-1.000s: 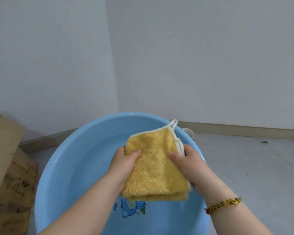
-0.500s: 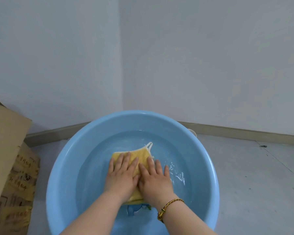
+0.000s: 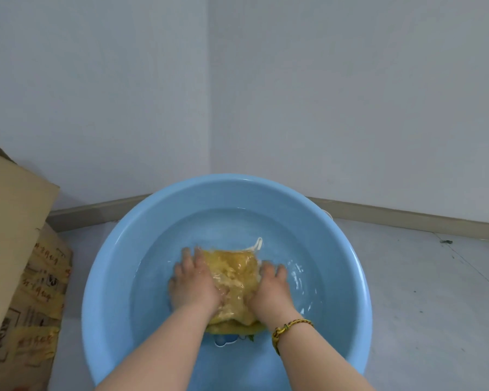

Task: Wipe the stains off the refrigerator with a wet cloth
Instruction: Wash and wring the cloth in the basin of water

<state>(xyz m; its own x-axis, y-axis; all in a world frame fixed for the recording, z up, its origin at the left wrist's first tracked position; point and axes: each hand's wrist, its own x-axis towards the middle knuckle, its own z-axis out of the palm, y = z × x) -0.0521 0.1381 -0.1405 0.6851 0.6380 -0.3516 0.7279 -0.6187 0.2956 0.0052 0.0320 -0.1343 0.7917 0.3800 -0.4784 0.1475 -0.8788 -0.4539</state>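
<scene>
A yellow cloth (image 3: 235, 275) with a white hanging loop lies under the water in a round light-blue basin (image 3: 108, 277) on the floor. My left hand (image 3: 194, 280) presses flat on the cloth's left side, fingers spread and straight. My right hand (image 3: 271, 289) presses on its right edge, fingers straight, a woven yellow bracelet on that wrist. The water ripples around both hands. No refrigerator is in view.
A cardboard box (image 3: 14, 263) with printed tape stands against the wall left of the basin. The basin sits in a corner of two white walls with a grey skirting board (image 3: 407, 218). Grey floor (image 3: 435, 306) extends to the right.
The cloth went from held above the basin into the water. My hands, side by side on top of it half a second ago, have slid apart to its left and right edges.
</scene>
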